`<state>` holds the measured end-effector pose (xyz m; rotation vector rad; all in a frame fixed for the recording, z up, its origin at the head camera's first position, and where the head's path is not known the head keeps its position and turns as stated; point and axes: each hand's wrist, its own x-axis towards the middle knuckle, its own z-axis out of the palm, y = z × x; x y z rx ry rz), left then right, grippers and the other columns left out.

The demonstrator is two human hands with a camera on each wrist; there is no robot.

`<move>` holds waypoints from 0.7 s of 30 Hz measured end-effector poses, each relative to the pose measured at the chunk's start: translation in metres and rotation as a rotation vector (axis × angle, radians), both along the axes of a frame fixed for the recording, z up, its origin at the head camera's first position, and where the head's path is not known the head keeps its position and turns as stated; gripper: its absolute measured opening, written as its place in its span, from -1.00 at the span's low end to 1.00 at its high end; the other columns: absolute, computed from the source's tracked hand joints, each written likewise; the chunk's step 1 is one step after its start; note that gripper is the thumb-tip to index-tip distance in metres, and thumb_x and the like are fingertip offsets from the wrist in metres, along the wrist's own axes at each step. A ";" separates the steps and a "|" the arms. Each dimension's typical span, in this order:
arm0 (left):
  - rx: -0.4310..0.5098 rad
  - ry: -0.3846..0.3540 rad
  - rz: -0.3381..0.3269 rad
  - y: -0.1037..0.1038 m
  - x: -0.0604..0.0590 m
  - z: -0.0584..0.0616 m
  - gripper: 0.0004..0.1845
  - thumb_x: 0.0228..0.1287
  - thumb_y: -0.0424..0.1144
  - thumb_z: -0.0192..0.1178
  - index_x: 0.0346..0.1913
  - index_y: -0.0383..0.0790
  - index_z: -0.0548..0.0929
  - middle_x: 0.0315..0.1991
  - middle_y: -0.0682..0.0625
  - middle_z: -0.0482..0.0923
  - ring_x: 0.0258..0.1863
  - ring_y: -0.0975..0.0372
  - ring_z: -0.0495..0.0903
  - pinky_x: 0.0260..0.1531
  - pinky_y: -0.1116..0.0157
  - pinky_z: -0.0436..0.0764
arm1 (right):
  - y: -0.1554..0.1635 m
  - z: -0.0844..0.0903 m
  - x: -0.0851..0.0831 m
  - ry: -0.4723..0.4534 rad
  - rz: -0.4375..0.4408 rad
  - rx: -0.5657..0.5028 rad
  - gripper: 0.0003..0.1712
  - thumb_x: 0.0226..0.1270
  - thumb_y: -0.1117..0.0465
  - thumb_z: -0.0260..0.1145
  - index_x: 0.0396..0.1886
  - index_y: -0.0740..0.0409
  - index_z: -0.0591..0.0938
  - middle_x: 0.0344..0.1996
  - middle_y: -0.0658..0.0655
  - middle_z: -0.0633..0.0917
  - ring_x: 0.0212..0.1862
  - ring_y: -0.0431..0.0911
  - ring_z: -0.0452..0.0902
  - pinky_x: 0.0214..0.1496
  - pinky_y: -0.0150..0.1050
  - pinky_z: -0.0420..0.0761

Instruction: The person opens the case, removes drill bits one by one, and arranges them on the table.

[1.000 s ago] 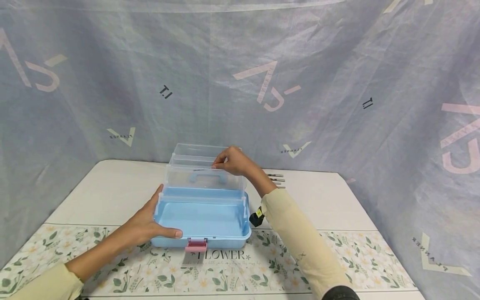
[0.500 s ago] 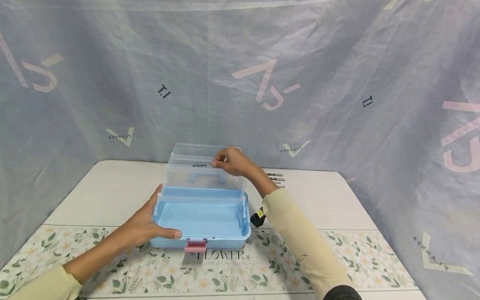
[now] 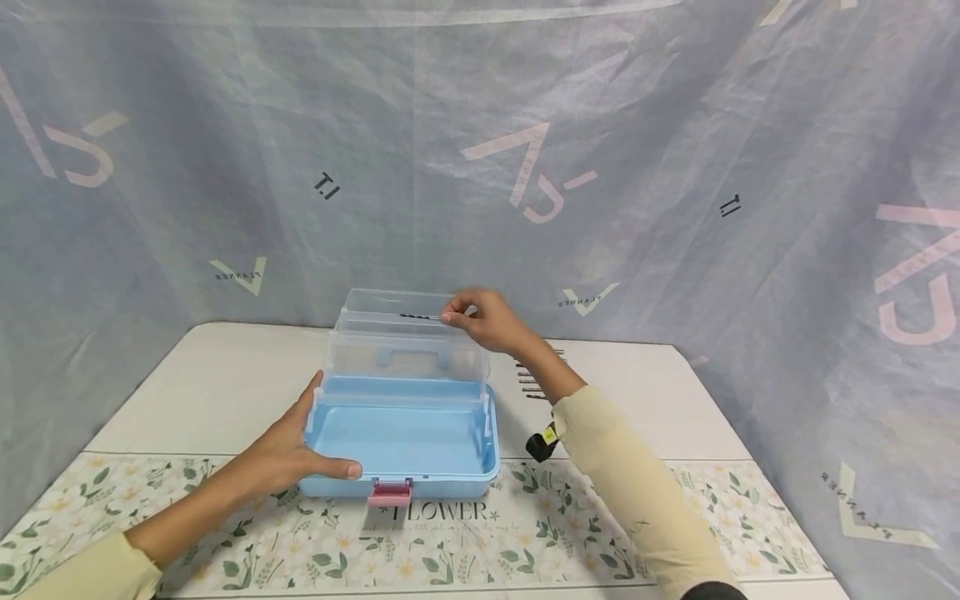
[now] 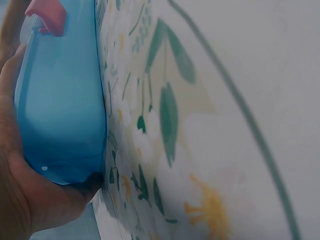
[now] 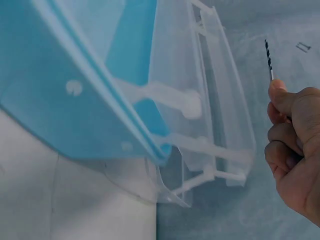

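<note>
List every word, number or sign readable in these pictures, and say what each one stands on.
"FLOWER": on the floral table mat, just in front of the pink latch of the blue box.
Small script line under "FLOWER": too small to read.
Mirrored word, apparently "PLANNER", beside V marks: on the backdrop sheet.
Large pink letter shapes and small black marks on the sheet: no readable word.
Box, drill bit: no text visible.
</note>
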<state>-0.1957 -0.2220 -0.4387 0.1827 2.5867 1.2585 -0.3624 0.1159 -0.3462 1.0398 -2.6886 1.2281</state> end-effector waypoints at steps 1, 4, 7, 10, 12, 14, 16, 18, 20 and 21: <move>-0.002 0.000 -0.001 0.000 0.000 0.000 0.79 0.07 0.16 0.80 0.83 0.18 -0.64 0.85 -0.49 -0.42 0.75 -0.61 -0.17 0.45 -0.66 0.33 | 0.004 0.001 0.002 -0.002 -0.004 -0.006 -0.80 0.73 0.20 0.39 -0.01 0.24 0.84 -0.05 0.21 0.84 0.00 0.01 0.74 0.00 -0.25 0.69; -0.011 0.000 -0.004 0.000 0.000 0.000 0.79 0.08 0.18 0.79 0.83 0.17 -0.63 0.85 -0.49 -0.42 0.74 -0.62 -0.16 0.43 -0.65 0.36 | 0.017 0.004 0.006 -0.010 -0.020 -0.015 -0.81 0.74 0.19 0.39 0.01 0.21 0.84 -0.02 0.20 0.83 0.04 0.04 0.75 0.06 -0.16 0.73; -0.011 -0.003 -0.003 0.000 0.000 0.000 0.79 0.08 0.18 0.79 0.83 0.17 -0.63 0.85 -0.49 -0.42 0.74 -0.62 -0.17 0.42 -0.66 0.36 | 0.029 0.004 0.009 -0.017 -0.033 -0.019 -0.82 0.74 0.20 0.39 -0.02 0.21 0.83 0.00 0.21 0.83 0.05 0.06 0.75 0.09 -0.12 0.75; -0.008 -0.008 -0.001 0.000 0.000 0.000 0.79 0.07 0.18 0.79 0.83 0.18 -0.64 0.85 -0.49 -0.43 0.74 -0.62 -0.17 0.43 -0.66 0.35 | 0.040 0.001 0.010 -0.028 -0.048 -0.021 -0.83 0.73 0.21 0.39 -0.04 0.22 0.82 -0.01 0.22 0.83 0.05 0.07 0.75 0.09 -0.12 0.76; -0.004 -0.008 0.000 0.000 0.000 0.000 0.80 0.07 0.17 0.80 0.83 0.18 -0.64 0.84 -0.50 -0.42 0.74 -0.62 -0.17 0.44 -0.66 0.34 | 0.048 -0.002 0.010 -0.033 -0.060 -0.017 -0.82 0.74 0.20 0.39 -0.06 0.22 0.82 -0.01 0.22 0.83 0.05 0.10 0.76 0.07 -0.12 0.76; 0.000 -0.006 -0.001 0.000 0.000 -0.001 0.80 0.07 0.16 0.80 0.83 0.17 -0.64 0.85 -0.50 -0.42 0.74 -0.62 -0.17 0.44 -0.66 0.34 | 0.056 -0.005 0.010 -0.037 -0.075 -0.016 -0.81 0.74 0.20 0.38 -0.04 0.23 0.82 -0.01 0.23 0.83 0.07 0.12 0.77 0.08 -0.10 0.76; 0.001 -0.002 -0.002 0.000 0.000 -0.001 0.80 0.07 0.15 0.80 0.83 0.17 -0.63 0.85 -0.49 -0.41 0.74 -0.62 -0.17 0.44 -0.66 0.35 | 0.063 -0.007 0.010 -0.036 -0.087 -0.010 -0.80 0.74 0.19 0.38 -0.02 0.24 0.82 0.01 0.23 0.83 0.10 0.14 0.77 0.11 -0.06 0.76; 0.000 -0.001 -0.002 0.000 0.000 -0.001 0.79 0.07 0.16 0.80 0.83 0.17 -0.63 0.85 -0.49 -0.41 0.74 -0.62 -0.16 0.43 -0.65 0.37 | 0.070 -0.007 0.012 -0.034 -0.098 -0.004 -0.79 0.74 0.19 0.38 0.00 0.25 0.82 0.03 0.25 0.83 0.12 0.16 0.76 0.15 0.00 0.76; 0.001 -0.002 -0.001 0.000 0.000 -0.001 0.79 0.07 0.17 0.80 0.83 0.18 -0.63 0.85 -0.48 -0.42 0.74 -0.62 -0.16 0.43 -0.65 0.38 | 0.077 -0.007 0.013 -0.033 -0.109 0.000 -0.79 0.74 0.19 0.38 0.03 0.26 0.82 0.05 0.25 0.83 0.14 0.16 0.76 0.18 0.04 0.76; 0.000 -0.003 0.000 0.000 0.000 -0.001 0.79 0.06 0.17 0.80 0.83 0.18 -0.63 0.85 -0.48 -0.42 0.74 -0.62 -0.16 0.42 -0.65 0.38 | 0.080 -0.008 0.013 -0.031 -0.115 0.002 -0.79 0.73 0.19 0.39 0.03 0.25 0.83 0.05 0.24 0.83 0.15 0.15 0.76 0.19 0.04 0.77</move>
